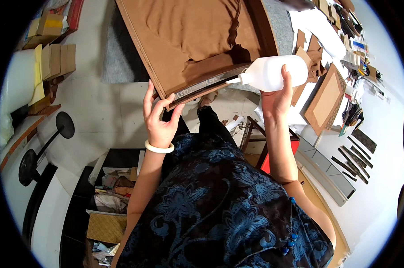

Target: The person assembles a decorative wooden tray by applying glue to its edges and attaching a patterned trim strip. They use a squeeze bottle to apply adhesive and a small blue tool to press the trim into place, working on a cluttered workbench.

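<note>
My right hand [277, 96] is wrapped round a white squeeze bottle [273, 71] with a narrow nozzle. The bottle lies tilted on its side, its tip pointing left, close to a dark patterned strip [206, 85] along the near edge of a brown leather-covered frame [164, 40]. At the near left corner of that frame, my left hand [159, 120] grips the edge between thumb and fingers. Wrinkled brown leather [202, 27] covers the frame's middle, with loose folded edges. Whether any liquid leaves the nozzle is too small to tell.
A grey cloth-covered table [121, 53] bears the frame. Leather scraps [314, 58], a brown panel [324, 100] and tools lie at right. Cardboard boxes [61, 60] stand at far left. Close by my left arm is a dark open cabinet [79, 205] with cloths.
</note>
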A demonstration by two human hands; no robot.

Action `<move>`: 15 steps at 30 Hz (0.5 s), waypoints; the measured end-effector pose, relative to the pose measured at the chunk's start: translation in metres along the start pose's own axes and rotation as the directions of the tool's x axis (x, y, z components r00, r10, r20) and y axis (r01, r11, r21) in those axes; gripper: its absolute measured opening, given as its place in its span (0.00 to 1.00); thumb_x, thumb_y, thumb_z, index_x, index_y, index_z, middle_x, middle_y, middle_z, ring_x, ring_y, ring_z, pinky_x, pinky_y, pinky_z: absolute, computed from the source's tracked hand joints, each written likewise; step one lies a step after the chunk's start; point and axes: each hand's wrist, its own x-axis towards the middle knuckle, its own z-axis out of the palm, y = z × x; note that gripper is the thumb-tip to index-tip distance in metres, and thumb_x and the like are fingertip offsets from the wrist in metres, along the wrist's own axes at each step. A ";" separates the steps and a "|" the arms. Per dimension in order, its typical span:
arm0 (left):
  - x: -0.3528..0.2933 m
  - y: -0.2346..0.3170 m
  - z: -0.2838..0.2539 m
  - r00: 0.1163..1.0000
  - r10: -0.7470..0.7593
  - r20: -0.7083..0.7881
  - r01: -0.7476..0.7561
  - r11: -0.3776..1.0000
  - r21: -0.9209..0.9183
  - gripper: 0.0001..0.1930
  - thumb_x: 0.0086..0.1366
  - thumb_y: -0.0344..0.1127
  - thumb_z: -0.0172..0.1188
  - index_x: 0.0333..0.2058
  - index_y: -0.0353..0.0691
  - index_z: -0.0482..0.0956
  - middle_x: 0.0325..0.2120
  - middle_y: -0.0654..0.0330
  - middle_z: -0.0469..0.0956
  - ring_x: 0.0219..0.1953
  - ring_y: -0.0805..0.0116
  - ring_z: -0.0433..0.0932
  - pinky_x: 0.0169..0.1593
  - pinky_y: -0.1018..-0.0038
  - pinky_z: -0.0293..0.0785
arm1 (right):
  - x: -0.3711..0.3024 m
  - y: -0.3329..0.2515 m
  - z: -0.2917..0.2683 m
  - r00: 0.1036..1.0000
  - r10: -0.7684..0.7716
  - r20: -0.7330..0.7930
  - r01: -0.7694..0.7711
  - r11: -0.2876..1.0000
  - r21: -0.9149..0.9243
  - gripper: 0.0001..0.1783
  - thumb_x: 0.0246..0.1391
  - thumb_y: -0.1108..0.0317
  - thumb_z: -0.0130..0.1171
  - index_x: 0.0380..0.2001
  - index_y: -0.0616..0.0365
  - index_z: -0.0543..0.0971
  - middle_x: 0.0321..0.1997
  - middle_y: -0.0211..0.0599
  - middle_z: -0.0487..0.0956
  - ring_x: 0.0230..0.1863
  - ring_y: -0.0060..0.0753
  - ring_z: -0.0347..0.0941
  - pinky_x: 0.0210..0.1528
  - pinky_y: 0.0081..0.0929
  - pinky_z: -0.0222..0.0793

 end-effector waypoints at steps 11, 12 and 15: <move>0.000 0.003 0.002 1.000 0.004 0.007 -0.004 1.000 0.031 0.15 0.52 0.31 0.76 0.39 0.41 0.83 0.66 0.45 0.62 0.53 0.57 0.75 0.52 0.66 0.74 | 0.012 -0.058 -0.029 0.886 0.365 0.284 -0.463 0.713 0.527 0.38 0.55 0.45 0.62 0.62 0.54 0.65 0.57 0.49 0.74 0.57 0.57 0.73 0.49 0.55 0.81; -0.001 0.005 0.001 1.000 0.000 0.001 0.000 0.999 0.036 0.14 0.53 0.31 0.75 0.38 0.40 0.83 0.66 0.46 0.62 0.53 0.58 0.75 0.53 0.66 0.74 | 0.015 -0.063 -0.034 0.879 0.342 0.331 -0.476 0.660 0.582 0.37 0.56 0.44 0.62 0.61 0.54 0.67 0.58 0.50 0.74 0.57 0.58 0.73 0.49 0.55 0.81; -0.002 0.006 0.001 0.997 0.066 -0.028 -0.064 0.995 0.075 0.14 0.52 0.28 0.75 0.38 0.39 0.83 0.65 0.46 0.63 0.43 0.63 0.76 0.45 0.70 0.76 | 0.029 -0.086 -0.048 0.877 0.249 0.412 -0.480 0.510 0.714 0.32 0.59 0.44 0.57 0.60 0.52 0.70 0.59 0.47 0.75 0.60 0.59 0.71 0.55 0.52 0.78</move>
